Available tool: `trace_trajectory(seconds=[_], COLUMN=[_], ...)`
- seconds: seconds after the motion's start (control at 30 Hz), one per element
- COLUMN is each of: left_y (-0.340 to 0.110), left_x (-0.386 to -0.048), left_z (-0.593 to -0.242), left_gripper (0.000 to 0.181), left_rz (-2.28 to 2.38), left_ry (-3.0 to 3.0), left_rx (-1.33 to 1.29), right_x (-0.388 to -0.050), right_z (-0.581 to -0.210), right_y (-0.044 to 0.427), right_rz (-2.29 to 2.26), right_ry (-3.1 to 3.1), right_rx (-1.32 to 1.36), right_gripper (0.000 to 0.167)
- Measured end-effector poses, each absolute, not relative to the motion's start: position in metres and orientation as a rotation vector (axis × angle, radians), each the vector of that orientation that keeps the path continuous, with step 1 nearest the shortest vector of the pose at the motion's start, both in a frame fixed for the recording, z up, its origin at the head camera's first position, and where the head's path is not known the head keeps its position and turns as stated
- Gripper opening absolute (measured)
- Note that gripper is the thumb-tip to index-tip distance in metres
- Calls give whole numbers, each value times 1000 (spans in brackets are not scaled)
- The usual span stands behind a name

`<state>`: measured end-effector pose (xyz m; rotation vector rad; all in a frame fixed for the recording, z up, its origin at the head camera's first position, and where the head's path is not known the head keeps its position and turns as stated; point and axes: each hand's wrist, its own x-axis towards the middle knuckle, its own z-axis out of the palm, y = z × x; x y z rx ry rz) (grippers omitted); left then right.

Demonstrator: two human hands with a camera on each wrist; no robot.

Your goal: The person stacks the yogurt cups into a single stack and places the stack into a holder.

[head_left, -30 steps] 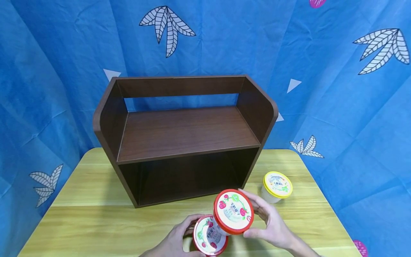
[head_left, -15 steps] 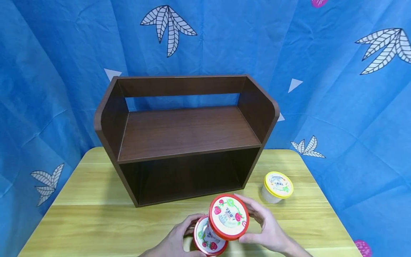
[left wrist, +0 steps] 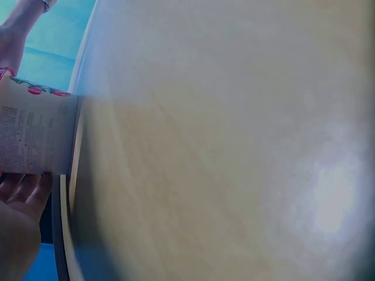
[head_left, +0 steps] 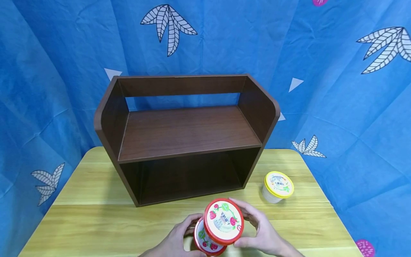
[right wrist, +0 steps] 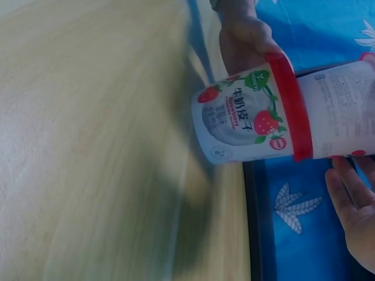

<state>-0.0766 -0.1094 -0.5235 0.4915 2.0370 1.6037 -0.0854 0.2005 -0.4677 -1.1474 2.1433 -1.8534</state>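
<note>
My left hand (head_left: 176, 238) holds the lower strawberry-printed tub (head_left: 204, 242), which stands upright on the table; fingers and thumb lie on either side of it. My right hand (head_left: 257, 228) grips a second red-lidded strawberry tub (head_left: 223, 221) between thumb and fingers. That one is above the first and covers much of its lid in the head view. In the right wrist view, the base of the upper tub (right wrist: 345, 108) appears to meet the red lid of the lower tub (right wrist: 246, 117); whether its weight rests there I cannot tell. The left wrist view shows the lower tub's printed side (left wrist: 38, 129).
A dark brown two-tier shelf (head_left: 189, 132) stands behind the tubs on the wooden table (head_left: 80, 221). To its right is a yellow-lidded white tub (head_left: 278, 185). A blue patterned cloth (head_left: 218, 35) hangs behind.
The right hand has moved left and slightly toward me with its tub, bringing it further over the lower tub. The left hand and lower tub have stayed put.
</note>
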Motion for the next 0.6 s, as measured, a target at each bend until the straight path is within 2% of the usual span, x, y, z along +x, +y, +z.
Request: trace_trajectory(seconds=[0.6], left_y=[-109], left_x=[-79], left_z=[-524], left_gripper=[83], left_rz=[1615], left_ry=[2029], left_rx=[473], right_x=[-83], right_z=[-472], right_y=[194], right_rz=[-1842], right_ry=[2131], right_rx=[-1134], right_gripper=[86])
